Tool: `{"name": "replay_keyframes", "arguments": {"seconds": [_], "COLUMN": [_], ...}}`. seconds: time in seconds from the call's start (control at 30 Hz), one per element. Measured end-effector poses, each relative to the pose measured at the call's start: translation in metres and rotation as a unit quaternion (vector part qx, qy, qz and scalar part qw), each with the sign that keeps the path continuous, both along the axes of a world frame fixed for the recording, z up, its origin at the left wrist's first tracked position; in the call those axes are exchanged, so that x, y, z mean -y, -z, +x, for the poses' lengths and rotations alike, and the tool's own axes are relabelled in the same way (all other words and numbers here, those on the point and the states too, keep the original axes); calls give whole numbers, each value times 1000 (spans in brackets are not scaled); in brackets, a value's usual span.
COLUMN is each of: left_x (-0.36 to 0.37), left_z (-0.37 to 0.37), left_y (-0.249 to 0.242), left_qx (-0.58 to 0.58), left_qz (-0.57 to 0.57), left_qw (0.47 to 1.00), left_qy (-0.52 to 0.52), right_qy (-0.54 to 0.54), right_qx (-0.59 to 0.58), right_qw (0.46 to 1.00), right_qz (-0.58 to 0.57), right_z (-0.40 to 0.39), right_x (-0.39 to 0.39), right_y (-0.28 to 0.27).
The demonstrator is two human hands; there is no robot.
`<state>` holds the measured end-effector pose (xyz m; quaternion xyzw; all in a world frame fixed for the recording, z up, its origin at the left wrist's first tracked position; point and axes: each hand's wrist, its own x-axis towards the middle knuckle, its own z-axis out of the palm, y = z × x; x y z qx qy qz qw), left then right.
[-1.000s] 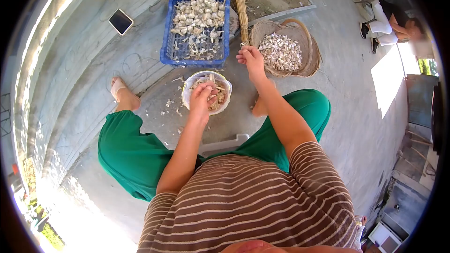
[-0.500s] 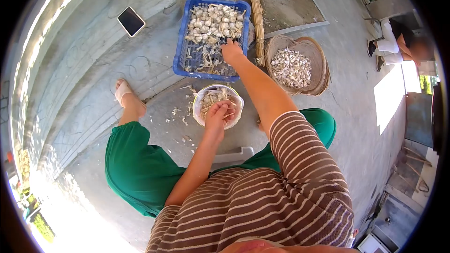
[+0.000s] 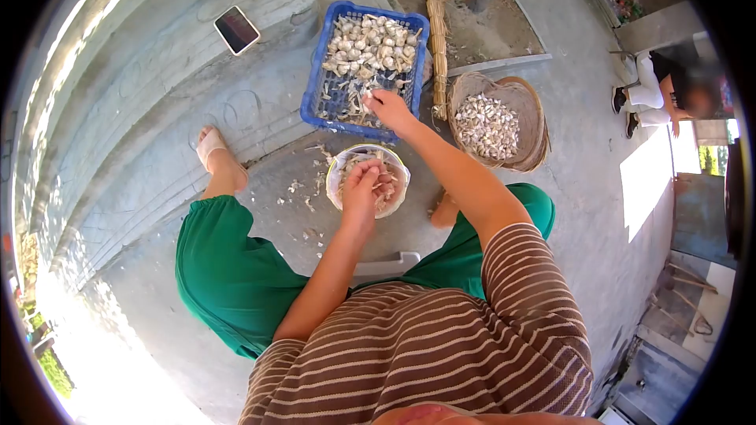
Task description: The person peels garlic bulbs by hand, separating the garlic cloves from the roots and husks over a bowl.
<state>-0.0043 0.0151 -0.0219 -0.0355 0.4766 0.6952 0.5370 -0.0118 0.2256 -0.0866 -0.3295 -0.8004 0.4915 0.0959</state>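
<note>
My right hand point(image 3: 387, 109) is over the near half of a blue plastic crate point(image 3: 309, 102), fingers pinched on a pale garlic bulb point(image 3: 367, 97) that they partly hide. Whole garlic bulbs point(image 3: 370, 43) fill the far half of the crate, and loose skins and stems lie nearer me. Above a white bucket point(image 3: 334, 198) of garlic skins and stalks, my left hand point(image 3: 362, 189) is closed with its fingers curled. What it holds, if anything, is hidden. To the right, a wicker basket point(image 3: 529, 106) holds many separated garlic cloves point(image 3: 487, 127).
A straw broom point(image 3: 437, 47) lies between crate and basket. On the curved concrete step point(image 3: 268, 83) at left rests a phone or tablet point(image 3: 236, 30). Garlic scraps point(image 3: 295, 186) dot the floor beside the bucket. Another person point(image 3: 657, 90) is at the far right.
My right hand has drawn back from the bulbs toward the crate's near side, with a garlic bulb at its fingertips. My left hand stays over the bucket. The view has shifted slightly.
</note>
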Motion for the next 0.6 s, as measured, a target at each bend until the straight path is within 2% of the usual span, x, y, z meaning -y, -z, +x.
{"name": "replay_keyframes", "arguments": {"seconds": [0.03, 0.07, 0.1, 0.17, 0.3, 0.37, 0.43, 0.47, 0.53, 0.6], "left_x": [0, -1, 0, 0, 5, 10, 11, 13, 16, 19], "left_z": [-1, -1, -1, 0, 4, 7, 10, 11, 7, 5], "left_y": [-1, -3, -7, -14, -22, -30, -31, -31, -24, -32], "left_qx": [-24, -35, -33, -47, -57, -62, -43, -39, -67, -107], "left_qz": [3, -3, -2, 46, 69, 74, 92, 85, 84, 99], "left_qw": [999, 999, 999, 995, 996, 995, 995, 995, 994, 988], "left_qy": [-23, -32, -33, -71, -31, -30, -12, -17, -22, -48], "right_qy": [-1, 16, 33, 35, 11, 9, 26, 23, 74, 55], "right_qx": [1, -49, -99, -97, -127, -139, -175, -173, -203, -211], "right_qw": [1000, 988, 953, 946, 918, 917, 949, 948, 908, 908], "right_qz": [1, -143, -285, -307, -375, -375, -259, -265, -359, -359], "right_z": [9, 20, 30, 53, 87, 97, 104, 105, 102, 99], "right_x": [16, 31, 46, 71, 102, 106, 112, 116, 123, 123], "right_y": [-18, -38, -56, -86, -124, -109, -104, -99, -104, -107]}}
